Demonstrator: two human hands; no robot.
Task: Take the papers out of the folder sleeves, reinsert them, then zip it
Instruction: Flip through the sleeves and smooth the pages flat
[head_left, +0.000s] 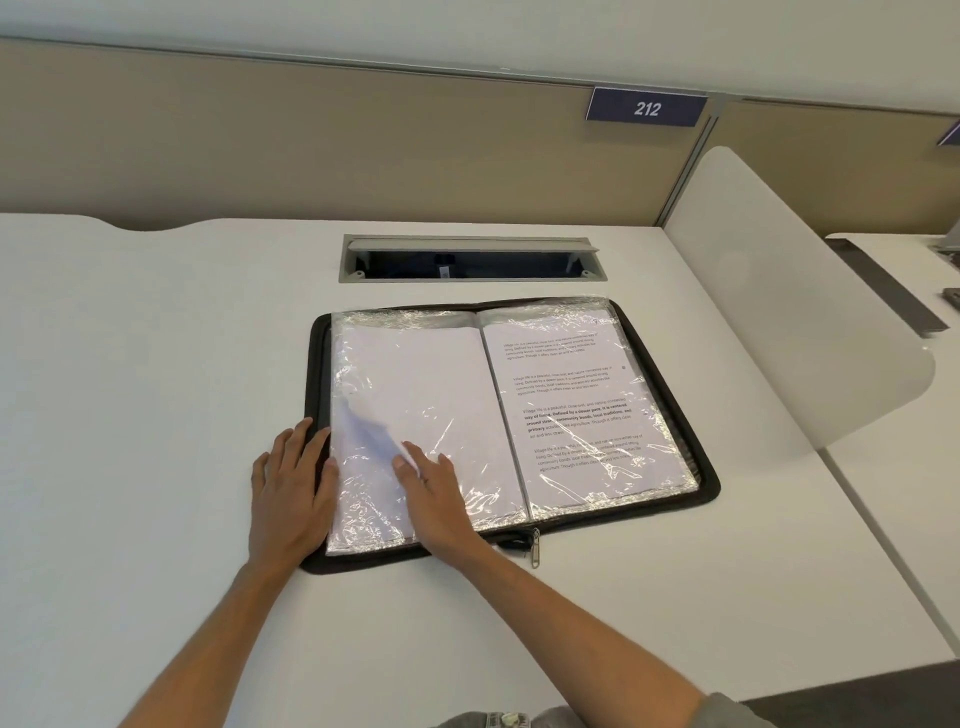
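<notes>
White desk (156, 364) fills most of the frame, backed by a beige partition (311, 145) carrying a blue sign reading 212 (647, 108) at upper right, with a grey cable hatch (470, 258) open at centre top. Below the hatch lies the folder (709, 483), unzipped and spread flat — clear sleeves (441, 395) holding papers, the right-hand page (576, 405) printed with text. At lower centre the left hand (291, 488) rests flat, fingers spread, over the folder's left edge. Just beside it, the right hand (434, 491) presses open-palmed on the left sleeve. The zipper pull (535, 548) hangs off the near edge.
</notes>
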